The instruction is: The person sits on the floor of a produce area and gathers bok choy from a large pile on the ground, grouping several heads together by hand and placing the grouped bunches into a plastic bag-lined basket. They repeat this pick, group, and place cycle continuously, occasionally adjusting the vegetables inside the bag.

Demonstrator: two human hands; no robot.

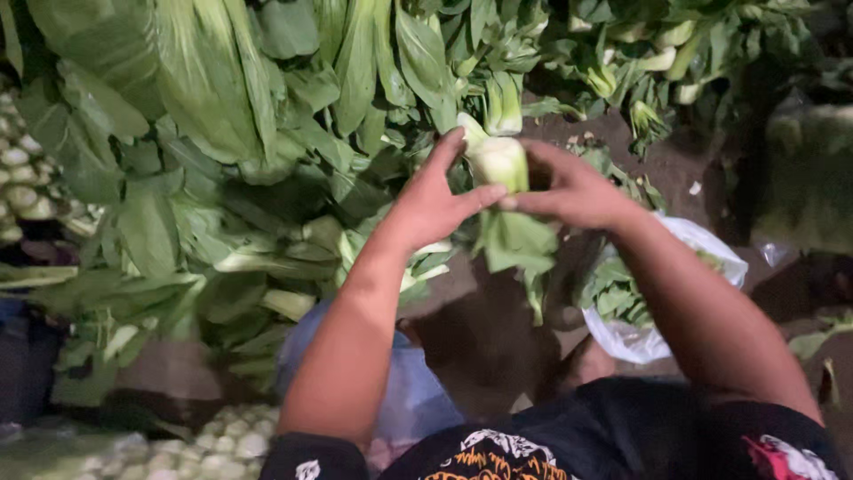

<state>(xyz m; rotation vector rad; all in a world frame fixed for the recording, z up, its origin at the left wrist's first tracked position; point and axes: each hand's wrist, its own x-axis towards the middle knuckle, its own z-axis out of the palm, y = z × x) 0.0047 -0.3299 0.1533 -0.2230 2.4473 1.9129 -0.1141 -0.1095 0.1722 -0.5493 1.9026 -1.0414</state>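
A: Now, head view. Where are the hands?

B: Both raised at frame centre. Left hand (433,200) and right hand (569,188) are closed around one bok choy (499,163), fingers curled on either side of its pale stem base, thumb tips nearly meeting in front. Its green leaves hang down below the hands.

A: Position of the bok choy?

B: Held in the air, in front of a large pile of leafy greens (222,133) filling the upper left and top of the frame.

A: Surroundings?

B: White plastic bag (702,253) with greens inside, lower right, below the right forearm. Blue plastic bag (409,391) beneath the left forearm. Pale stem bases (222,440) heaped at the bottom left. Dark ground between.
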